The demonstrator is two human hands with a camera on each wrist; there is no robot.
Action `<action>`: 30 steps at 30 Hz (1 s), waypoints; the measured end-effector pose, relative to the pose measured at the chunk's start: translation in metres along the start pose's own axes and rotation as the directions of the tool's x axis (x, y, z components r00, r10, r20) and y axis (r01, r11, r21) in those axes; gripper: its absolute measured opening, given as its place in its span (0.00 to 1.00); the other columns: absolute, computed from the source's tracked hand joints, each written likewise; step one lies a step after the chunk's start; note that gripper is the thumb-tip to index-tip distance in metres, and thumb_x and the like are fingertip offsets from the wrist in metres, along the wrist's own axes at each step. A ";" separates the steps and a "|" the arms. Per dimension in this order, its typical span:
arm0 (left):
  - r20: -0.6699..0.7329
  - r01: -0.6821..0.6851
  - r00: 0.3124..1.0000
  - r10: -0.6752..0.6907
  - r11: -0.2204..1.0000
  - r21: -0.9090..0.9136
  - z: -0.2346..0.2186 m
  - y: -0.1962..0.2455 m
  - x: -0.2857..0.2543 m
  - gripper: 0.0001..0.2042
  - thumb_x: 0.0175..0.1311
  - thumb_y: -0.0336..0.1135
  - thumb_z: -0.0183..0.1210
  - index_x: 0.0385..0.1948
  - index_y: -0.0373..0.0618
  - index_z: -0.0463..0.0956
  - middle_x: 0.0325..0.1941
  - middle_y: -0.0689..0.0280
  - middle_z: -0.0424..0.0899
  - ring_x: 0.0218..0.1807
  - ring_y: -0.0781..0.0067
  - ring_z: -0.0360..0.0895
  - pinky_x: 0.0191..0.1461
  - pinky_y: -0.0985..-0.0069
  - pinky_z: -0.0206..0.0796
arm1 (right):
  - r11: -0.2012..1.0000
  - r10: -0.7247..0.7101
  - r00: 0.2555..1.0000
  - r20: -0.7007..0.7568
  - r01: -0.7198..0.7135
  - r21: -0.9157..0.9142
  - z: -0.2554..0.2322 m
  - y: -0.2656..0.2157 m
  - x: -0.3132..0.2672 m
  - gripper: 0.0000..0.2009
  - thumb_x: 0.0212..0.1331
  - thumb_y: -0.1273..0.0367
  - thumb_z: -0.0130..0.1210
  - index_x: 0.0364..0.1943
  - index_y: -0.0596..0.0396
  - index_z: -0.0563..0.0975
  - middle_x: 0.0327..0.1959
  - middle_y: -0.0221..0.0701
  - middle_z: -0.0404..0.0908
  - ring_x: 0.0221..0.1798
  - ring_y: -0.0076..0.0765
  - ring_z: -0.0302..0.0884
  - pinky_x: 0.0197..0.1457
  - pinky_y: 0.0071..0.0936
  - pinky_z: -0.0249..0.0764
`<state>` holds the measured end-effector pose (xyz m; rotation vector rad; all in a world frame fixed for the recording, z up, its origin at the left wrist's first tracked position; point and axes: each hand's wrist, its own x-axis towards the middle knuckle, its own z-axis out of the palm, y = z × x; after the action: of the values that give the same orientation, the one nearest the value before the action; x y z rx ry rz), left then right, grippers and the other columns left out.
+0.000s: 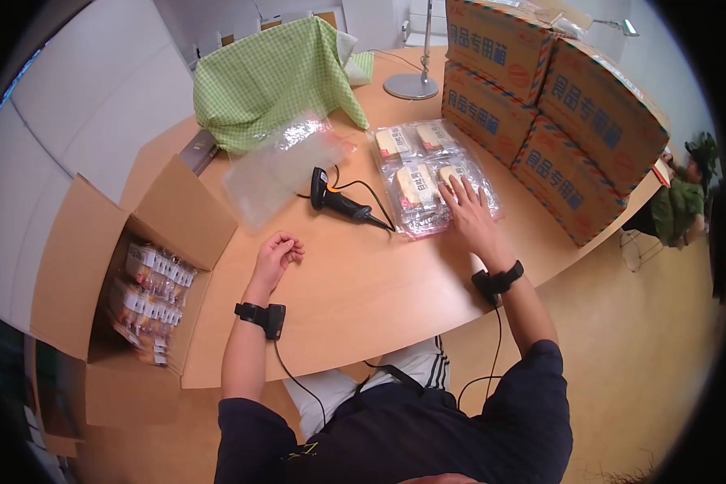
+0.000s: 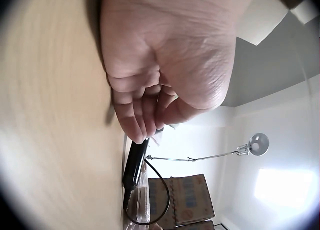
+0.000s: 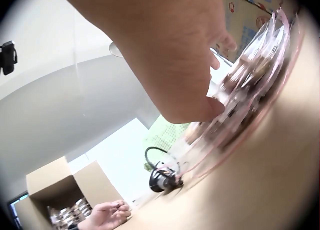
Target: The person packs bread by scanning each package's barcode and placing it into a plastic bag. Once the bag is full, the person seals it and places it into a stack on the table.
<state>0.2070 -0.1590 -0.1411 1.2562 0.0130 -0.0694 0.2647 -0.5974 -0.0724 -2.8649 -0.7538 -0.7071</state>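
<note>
In the head view a clear bag of packaged bread slices (image 1: 417,187) lies flat on the table. My right hand (image 1: 469,216) rests on its near right part, fingers spread; the right wrist view shows the hand (image 3: 175,65) over the bag (image 3: 240,100). My left hand (image 1: 277,256) lies on the table, holding nothing, its fingers loosely curled, as the left wrist view also shows of the hand (image 2: 165,65). Beyond it is a black barcode scanner (image 1: 343,206), left of the bag, untouched.
An open carton (image 1: 81,266) with packaged food stands at the left. Stacked cartons (image 1: 492,113) stand at the back right. Empty clear bags (image 1: 270,181), a green checked cloth (image 1: 270,81) and a lamp base (image 1: 410,86) are at the back. A person in green (image 1: 679,206) sits far right.
</note>
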 end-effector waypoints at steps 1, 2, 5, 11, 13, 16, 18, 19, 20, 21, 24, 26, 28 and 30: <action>-0.002 -0.006 1.000 0.006 1.000 0.006 0.000 0.000 0.000 0.05 0.70 0.26 0.50 0.40 0.37 0.74 0.38 0.59 0.81 0.38 0.70 0.81 0.43 0.76 0.76 | 1.000 -0.001 1.000 -0.001 0.001 -0.002 0.003 0.003 0.001 0.31 0.49 0.71 0.60 0.62 0.53 0.67 0.68 0.41 0.64 0.70 0.50 0.61 0.68 0.62 0.58; -0.005 -0.012 1.000 0.012 1.000 0.014 0.000 0.000 0.000 0.05 0.70 0.26 0.50 0.40 0.37 0.74 0.38 0.59 0.81 0.38 0.70 0.81 0.43 0.76 0.76 | 1.000 -0.007 0.997 0.071 0.005 0.028 0.011 0.007 0.002 0.32 0.50 0.71 0.59 0.64 0.53 0.66 0.70 0.41 0.62 0.72 0.52 0.59 0.69 0.65 0.55; -0.006 -0.023 1.000 0.024 0.999 0.039 0.000 -0.001 -0.001 0.05 0.70 0.26 0.50 0.40 0.37 0.74 0.38 0.59 0.81 0.38 0.70 0.81 0.43 0.76 0.75 | 0.998 -0.011 0.987 0.161 0.001 0.057 0.018 0.009 0.003 0.33 0.53 0.69 0.58 0.67 0.52 0.64 0.72 0.42 0.60 0.73 0.54 0.57 0.69 0.70 0.52; -0.011 -0.026 1.000 0.027 0.998 0.056 0.004 0.002 -0.004 0.05 0.70 0.27 0.50 0.40 0.37 0.74 0.37 0.59 0.81 0.38 0.71 0.80 0.42 0.76 0.75 | 0.999 -0.015 0.986 0.163 0.021 -0.032 0.023 0.000 -0.008 0.34 0.54 0.63 0.60 0.67 0.53 0.62 0.70 0.44 0.61 0.72 0.54 0.58 0.67 0.71 0.54; -0.005 -0.031 1.000 0.031 0.997 0.066 0.005 0.002 -0.004 0.05 0.70 0.27 0.50 0.40 0.37 0.74 0.37 0.59 0.81 0.38 0.71 0.80 0.42 0.76 0.75 | 0.994 -0.047 0.994 0.095 0.056 -0.099 0.021 -0.003 -0.011 0.36 0.51 0.63 0.63 0.66 0.54 0.63 0.69 0.45 0.62 0.70 0.54 0.60 0.66 0.71 0.55; 0.001 -0.032 0.999 0.032 0.996 0.081 0.005 0.001 -0.002 0.05 0.70 0.27 0.50 0.39 0.37 0.74 0.37 0.60 0.81 0.37 0.72 0.80 0.41 0.76 0.74 | 0.989 -0.105 0.989 0.103 0.115 -0.095 0.010 -0.010 -0.006 0.41 0.48 0.60 0.67 0.69 0.51 0.60 0.72 0.45 0.57 0.73 0.54 0.55 0.69 0.67 0.54; -0.007 -0.030 1.000 0.031 0.996 0.084 0.004 -0.001 -0.003 0.05 0.70 0.27 0.50 0.39 0.37 0.74 0.37 0.60 0.81 0.37 0.72 0.80 0.41 0.76 0.74 | 0.983 -0.166 0.983 0.078 0.171 -0.068 0.009 -0.014 0.000 0.41 0.48 0.60 0.67 0.68 0.50 0.61 0.72 0.44 0.57 0.73 0.55 0.54 0.69 0.67 0.53; -0.013 -0.031 0.999 0.032 0.995 0.094 0.006 0.000 -0.004 0.05 0.70 0.27 0.50 0.39 0.37 0.74 0.37 0.60 0.81 0.37 0.72 0.80 0.41 0.76 0.74 | 0.974 -0.222 0.974 0.042 0.224 -0.044 0.009 -0.017 0.004 0.40 0.48 0.61 0.67 0.68 0.49 0.61 0.72 0.44 0.57 0.74 0.55 0.54 0.70 0.67 0.53; -0.019 -0.033 0.999 0.035 0.994 0.104 0.007 0.001 -0.005 0.05 0.70 0.27 0.51 0.39 0.37 0.74 0.37 0.60 0.81 0.37 0.72 0.80 0.40 0.76 0.74 | 0.970 -0.240 0.971 0.003 0.240 -0.026 0.010 -0.020 0.009 0.37 0.49 0.60 0.67 0.66 0.47 0.65 0.72 0.43 0.58 0.74 0.54 0.53 0.71 0.66 0.51; -0.022 -0.035 0.999 0.037 0.994 0.105 0.009 0.002 -0.005 0.05 0.70 0.27 0.51 0.39 0.37 0.74 0.37 0.60 0.81 0.37 0.72 0.80 0.40 0.76 0.74 | 0.970 -0.243 0.970 0.001 0.243 -0.024 0.009 -0.023 0.014 0.37 0.49 0.60 0.67 0.66 0.47 0.65 0.72 0.43 0.58 0.74 0.54 0.53 0.71 0.66 0.51; -0.022 -0.034 0.999 0.037 0.993 0.111 0.007 0.000 -0.004 0.04 0.70 0.27 0.51 0.39 0.37 0.74 0.37 0.60 0.81 0.36 0.73 0.80 0.40 0.76 0.74 | 0.955 -0.297 0.951 0.090 0.298 0.000 0.007 -0.031 0.023 0.32 0.54 0.59 0.62 0.65 0.48 0.67 0.70 0.43 0.60 0.73 0.55 0.54 0.72 0.65 0.48; -0.012 -0.036 0.999 0.038 0.993 0.117 0.006 -0.002 -0.003 0.04 0.70 0.27 0.51 0.40 0.38 0.74 0.37 0.60 0.81 0.37 0.72 0.80 0.41 0.75 0.74 | 0.923 -0.382 0.918 0.107 0.384 -0.002 0.015 -0.033 0.027 0.28 0.57 0.60 0.60 0.63 0.49 0.69 0.69 0.43 0.62 0.72 0.54 0.56 0.73 0.62 0.48; -0.013 -0.039 0.999 0.041 0.991 0.126 0.006 -0.003 -0.003 0.04 0.70 0.27 0.52 0.40 0.38 0.74 0.37 0.60 0.81 0.36 0.72 0.80 0.41 0.75 0.74 | 0.916 -0.398 0.911 0.103 0.389 0.098 0.016 -0.034 0.025 0.28 0.58 0.60 0.59 0.63 0.49 0.69 0.69 0.42 0.62 0.72 0.54 0.56 0.73 0.61 0.49; -0.015 -0.041 0.999 0.043 0.990 0.133 0.006 -0.003 -0.003 0.04 0.70 0.27 0.52 0.40 0.38 0.74 0.37 0.60 0.82 0.36 0.73 0.80 0.41 0.75 0.74 | 0.899 -0.415 0.904 0.101 0.391 0.197 0.020 -0.030 0.024 0.27 0.59 0.60 0.58 0.63 0.49 0.68 0.69 0.41 0.63 0.72 0.53 0.56 0.73 0.59 0.49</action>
<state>0.2039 -0.1653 -0.1424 1.3895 -0.0029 -0.0233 0.2769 -0.5564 -0.0797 -2.6419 -1.3862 -0.4464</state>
